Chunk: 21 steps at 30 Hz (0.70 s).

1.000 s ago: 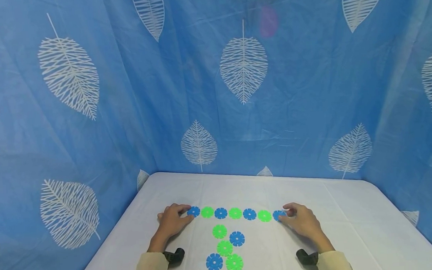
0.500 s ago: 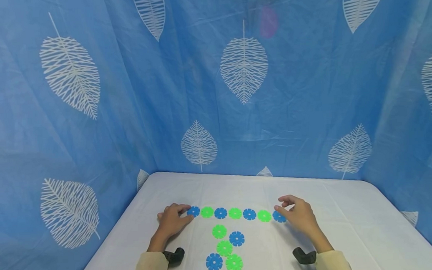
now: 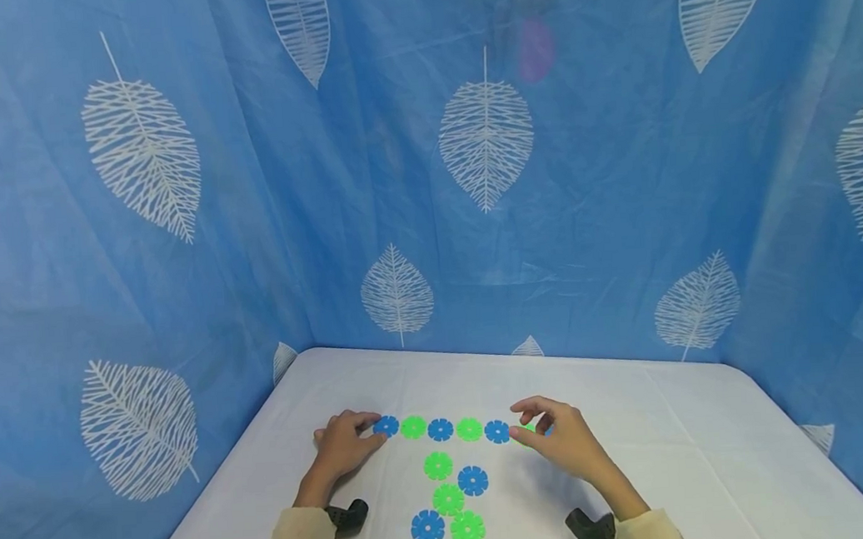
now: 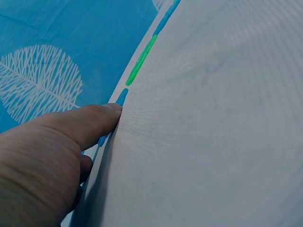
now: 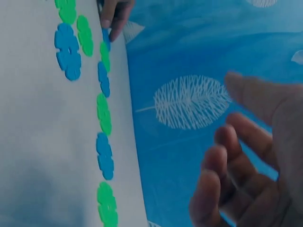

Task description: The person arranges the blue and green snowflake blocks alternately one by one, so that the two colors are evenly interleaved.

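Note:
My left hand (image 3: 343,446) holds the blue notched snowflake disc (image 3: 387,425) at the left end of a row, thumb and index finger at its edges. In the left wrist view the thumb (image 4: 90,122) touches the blue disc (image 4: 122,96). Above the row's right part hovers my right hand (image 3: 562,437), fingers loosely bent with nothing between them; the right wrist view shows that hand (image 5: 251,175) raised off the table. It partly hides a green disc (image 3: 524,440) and the last blue disc. A blue disc (image 3: 497,431) lies just left of its fingertips.
The row alternates blue and green, including a green disc (image 3: 413,427) and a blue disc (image 3: 440,429). Nearer the person lie more loose discs, among them a blue one (image 3: 473,480) and a green one (image 3: 468,530). A blue leaf-print curtain (image 3: 563,210) surrounds the white table (image 3: 716,467).
My right hand has let go of the blue disc at the row's right end, lifted, and moved left over the green disc. My left hand has stayed in place.

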Available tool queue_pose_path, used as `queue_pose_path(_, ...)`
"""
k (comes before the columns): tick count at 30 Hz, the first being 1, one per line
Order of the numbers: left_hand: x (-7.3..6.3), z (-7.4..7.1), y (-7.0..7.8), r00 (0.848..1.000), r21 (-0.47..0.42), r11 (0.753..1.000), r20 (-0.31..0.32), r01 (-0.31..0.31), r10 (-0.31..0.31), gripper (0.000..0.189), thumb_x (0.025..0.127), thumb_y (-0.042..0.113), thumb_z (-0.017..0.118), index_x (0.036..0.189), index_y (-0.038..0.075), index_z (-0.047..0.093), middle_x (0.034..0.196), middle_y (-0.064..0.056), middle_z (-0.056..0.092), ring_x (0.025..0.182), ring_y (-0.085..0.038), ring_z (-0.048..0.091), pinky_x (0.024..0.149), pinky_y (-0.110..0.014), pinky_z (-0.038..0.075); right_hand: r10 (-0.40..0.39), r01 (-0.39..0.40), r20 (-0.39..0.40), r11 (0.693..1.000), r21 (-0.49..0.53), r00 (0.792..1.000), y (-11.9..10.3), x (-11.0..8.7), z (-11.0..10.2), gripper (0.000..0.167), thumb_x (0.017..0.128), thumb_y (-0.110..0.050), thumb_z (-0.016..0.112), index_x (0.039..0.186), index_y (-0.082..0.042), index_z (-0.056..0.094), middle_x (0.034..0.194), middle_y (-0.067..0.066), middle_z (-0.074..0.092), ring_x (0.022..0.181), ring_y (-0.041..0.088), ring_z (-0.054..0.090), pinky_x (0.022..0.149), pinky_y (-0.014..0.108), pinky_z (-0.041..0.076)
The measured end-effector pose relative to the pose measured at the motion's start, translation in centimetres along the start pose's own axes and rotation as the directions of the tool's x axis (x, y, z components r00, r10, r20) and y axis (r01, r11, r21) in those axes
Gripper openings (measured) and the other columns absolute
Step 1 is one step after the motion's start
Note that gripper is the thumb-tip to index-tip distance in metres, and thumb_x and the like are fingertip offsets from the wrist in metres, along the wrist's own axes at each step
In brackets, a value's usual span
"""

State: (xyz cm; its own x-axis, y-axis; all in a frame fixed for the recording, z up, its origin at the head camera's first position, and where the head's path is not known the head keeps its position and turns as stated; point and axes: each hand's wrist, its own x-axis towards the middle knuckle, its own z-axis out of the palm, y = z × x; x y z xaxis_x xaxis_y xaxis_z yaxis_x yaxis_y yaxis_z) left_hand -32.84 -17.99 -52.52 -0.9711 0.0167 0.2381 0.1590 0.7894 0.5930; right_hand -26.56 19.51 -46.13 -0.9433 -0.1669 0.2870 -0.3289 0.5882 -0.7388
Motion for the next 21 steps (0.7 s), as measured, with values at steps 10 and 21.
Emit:
queue_pose_path(10,-0.1,-0.1,0.1,1.000,-0.005,1.000,0.000,0.002,-0.002,0.035,0.081,0.033,0.081,0.114,0.022,0.076,0.104,-0.001,0.070,0.100,-0.021,0.057,0.083,-0.049,0.025,-0.145,0.090,0.358,0.982,0.168,0.923,-0.9,-1.0,2.4,0.038,0.090,-0.030,0.076,0.122,-0.011,0.069,0.100,0.007,0.067,0.070,0.009,0.058,0.058,0.027,0.049)
queue_pose_path(21,-0.2,-0.1,0.3,1.000,-0.011,1.000,-0.002,0.006,-0.006,0.035,0.081,0.033,0.081,0.114,0.022,0.076,0.105,-0.001,0.070,0.100,-0.021,0.056,0.082,-0.047,0.025,-0.191,0.088,0.531,0.973,0.213,0.826,-0.7,-1.6,4.2,0.033,0.087,-0.029,0.078,0.116,-0.014,0.071,0.098,0.012,0.066,0.061,0.002,0.051,0.055,0.022,0.046)
